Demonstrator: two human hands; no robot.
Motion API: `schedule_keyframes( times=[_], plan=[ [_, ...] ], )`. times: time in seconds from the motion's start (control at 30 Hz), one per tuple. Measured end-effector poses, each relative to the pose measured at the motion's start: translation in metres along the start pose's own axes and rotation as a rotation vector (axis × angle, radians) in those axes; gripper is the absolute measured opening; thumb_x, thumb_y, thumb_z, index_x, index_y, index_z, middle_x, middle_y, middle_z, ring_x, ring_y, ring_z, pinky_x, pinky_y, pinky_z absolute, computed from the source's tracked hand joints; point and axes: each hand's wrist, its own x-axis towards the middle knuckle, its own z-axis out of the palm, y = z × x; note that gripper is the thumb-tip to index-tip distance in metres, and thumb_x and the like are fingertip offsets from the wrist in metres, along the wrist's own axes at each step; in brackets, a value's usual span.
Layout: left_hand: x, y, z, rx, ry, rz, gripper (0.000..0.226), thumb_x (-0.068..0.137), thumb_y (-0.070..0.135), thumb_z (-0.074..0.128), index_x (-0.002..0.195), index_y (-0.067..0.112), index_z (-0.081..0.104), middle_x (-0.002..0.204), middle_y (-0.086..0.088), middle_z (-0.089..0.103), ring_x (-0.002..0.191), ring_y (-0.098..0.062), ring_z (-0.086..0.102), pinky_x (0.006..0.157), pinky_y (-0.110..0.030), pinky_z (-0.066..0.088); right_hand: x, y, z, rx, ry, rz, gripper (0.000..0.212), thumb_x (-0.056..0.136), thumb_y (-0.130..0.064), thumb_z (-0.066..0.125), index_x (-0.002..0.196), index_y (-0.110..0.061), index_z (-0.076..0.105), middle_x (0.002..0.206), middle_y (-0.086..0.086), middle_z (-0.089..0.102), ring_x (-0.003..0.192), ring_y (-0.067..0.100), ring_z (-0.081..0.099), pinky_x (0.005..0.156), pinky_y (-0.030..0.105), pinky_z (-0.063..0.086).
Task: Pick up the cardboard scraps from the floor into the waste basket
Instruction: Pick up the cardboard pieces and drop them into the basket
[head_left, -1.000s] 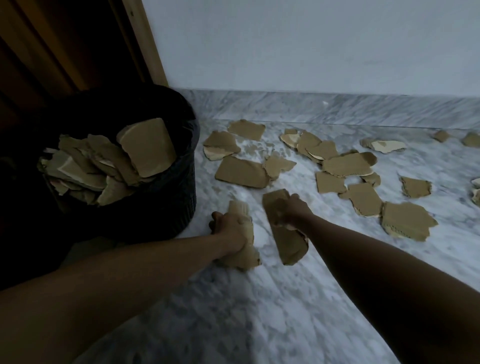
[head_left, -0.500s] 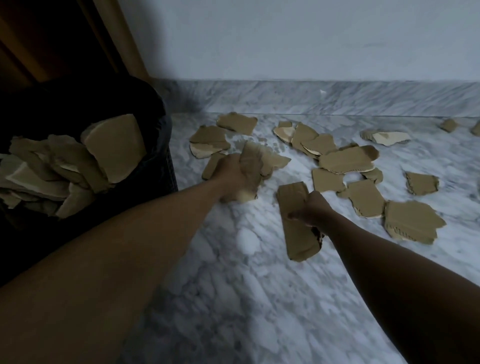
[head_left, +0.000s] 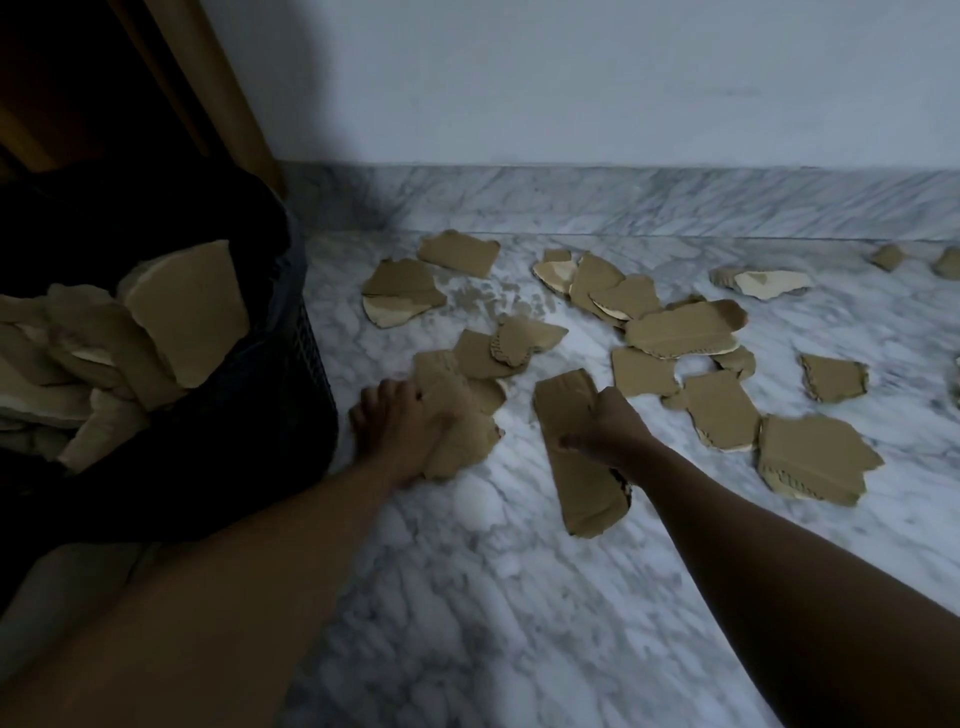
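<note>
My left hand (head_left: 400, 428) is closed around a bunch of brown cardboard scraps (head_left: 454, 421), low over the floor just right of the black waste basket (head_left: 306, 364). My right hand (head_left: 610, 428) grips a long cardboard strip (head_left: 576, 467) that hangs down toward me. The basket is piled high with torn cardboard (head_left: 156, 332). Several more scraps lie on the marble floor beyond my hands, among them a large piece (head_left: 815, 460) at the right and a wide piece (head_left: 680, 330) farther back.
A marble skirting (head_left: 623, 200) and a pale wall (head_left: 571, 78) close off the far side. A wooden door frame (head_left: 228, 88) rises behind the basket. Small scraps (head_left: 888, 257) lie near the skirting at the far right. Bare marble floor (head_left: 493, 623) stretches toward me.
My left hand reached forward to the scraps beyond it, then drew back toward the basket with more cardboard in it. My right hand kept hold of the long strip and barely moved.
</note>
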Motion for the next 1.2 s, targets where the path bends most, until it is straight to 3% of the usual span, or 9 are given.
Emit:
schedule_keyframes(
  times=[0.2, 0.3, 0.43, 0.57, 0.7, 0.87, 0.97, 1.13, 1.2],
  plan=[
    [-0.029, -0.008, 0.033, -0.161, 0.373, -0.094, 0.069, 0.073, 0.075, 0.040, 0.095, 0.013, 0.059, 0.103, -0.012, 0.056, 0.102, -0.033, 0.045, 0.092, -0.046, 0.034, 0.012, -0.027, -0.013, 0.321, 0.050, -0.145, 0.030, 0.082, -0.025, 0.079, 0.103, -0.007, 0.068, 0.097, 0.010, 0.070, 0.083, 0.023, 0.067, 0.064, 0.035, 0.056],
    [-0.029, -0.007, 0.035, -0.116, 0.428, -0.072, 0.065, 0.074, 0.071, 0.044, 0.094, 0.011, 0.057, 0.099, -0.012, 0.055, 0.099, -0.033, 0.047, 0.091, -0.047, 0.036, 0.033, -0.055, -0.007, 0.075, 0.115, -0.219, 0.053, 0.074, -0.052, 0.077, 0.107, -0.012, 0.066, 0.115, 0.013, 0.064, 0.104, 0.030, 0.063, 0.087, 0.046, 0.056],
    [-0.025, -0.006, 0.036, -0.088, 0.430, -0.081, 0.060, 0.071, 0.070, 0.051, 0.090, 0.013, 0.056, 0.096, -0.009, 0.054, 0.099, -0.032, 0.048, 0.091, -0.046, 0.036, 0.058, -0.080, 0.002, -0.274, 0.085, -0.268, 0.059, 0.083, -0.052, 0.070, 0.126, -0.013, 0.060, 0.153, 0.020, 0.030, 0.145, 0.037, 0.018, 0.114, 0.047, 0.026],
    [-0.021, -0.005, 0.037, -0.068, 0.443, -0.097, 0.057, 0.070, 0.069, 0.052, 0.088, 0.015, 0.055, 0.094, -0.007, 0.053, 0.097, -0.031, 0.048, 0.090, -0.046, 0.035, 0.079, -0.090, -0.001, -0.426, 0.098, -0.205, 0.067, 0.075, -0.054, 0.077, 0.121, -0.009, 0.058, 0.134, 0.021, 0.047, 0.128, 0.040, 0.039, 0.103, 0.046, 0.038],
    [-0.019, -0.005, 0.035, -0.031, 0.423, -0.100, 0.057, 0.072, 0.070, 0.050, 0.087, 0.015, 0.054, 0.095, -0.007, 0.053, 0.097, -0.031, 0.048, 0.090, -0.047, 0.036, 0.081, -0.104, -0.026, -0.161, 0.130, -0.263, 0.060, 0.069, -0.025, 0.088, 0.117, -0.005, 0.057, 0.116, 0.017, 0.062, 0.106, 0.032, 0.059, 0.086, 0.043, 0.051],
    [-0.020, -0.004, 0.031, -0.015, 0.400, -0.110, 0.057, 0.074, 0.070, 0.049, 0.087, 0.015, 0.055, 0.096, -0.007, 0.055, 0.098, -0.031, 0.049, 0.092, -0.047, 0.037, 0.072, -0.126, -0.036, -0.061, -0.154, -0.205, 0.048, 0.074, -0.037, 0.084, 0.110, -0.009, 0.067, 0.107, 0.009, 0.069, 0.097, 0.029, 0.066, 0.090, 0.049, 0.055],
    [-0.020, -0.004, 0.031, -0.012, 0.392, -0.113, 0.058, 0.075, 0.071, 0.047, 0.088, 0.015, 0.055, 0.096, -0.007, 0.055, 0.097, -0.031, 0.049, 0.091, -0.046, 0.037, 0.073, -0.133, -0.016, -0.139, -0.195, -0.223, 0.049, 0.078, -0.043, 0.080, 0.108, -0.008, 0.063, 0.098, 0.007, 0.066, 0.085, 0.023, 0.064, 0.071, 0.035, 0.055],
    [-0.021, -0.003, 0.031, -0.014, 0.429, -0.121, 0.056, 0.074, 0.071, 0.051, 0.084, 0.016, 0.055, 0.092, -0.006, 0.055, 0.094, -0.030, 0.050, 0.089, -0.045, 0.038, 0.083, -0.134, 0.026, -0.428, -0.110, -0.316, 0.070, 0.069, -0.054, 0.082, 0.120, -0.011, 0.060, 0.129, 0.017, 0.051, 0.113, 0.036, 0.053, 0.095, 0.049, 0.051],
    [-0.020, -0.002, 0.031, -0.018, 0.437, -0.114, 0.056, 0.073, 0.071, 0.051, 0.083, 0.016, 0.055, 0.092, -0.006, 0.055, 0.094, -0.030, 0.051, 0.088, -0.045, 0.038, 0.083, -0.134, 0.033, -0.407, -0.104, -0.332, 0.070, 0.069, -0.046, 0.085, 0.121, -0.010, 0.055, 0.127, 0.015, 0.052, 0.106, 0.031, 0.053, 0.090, 0.043, 0.050]
  ],
)
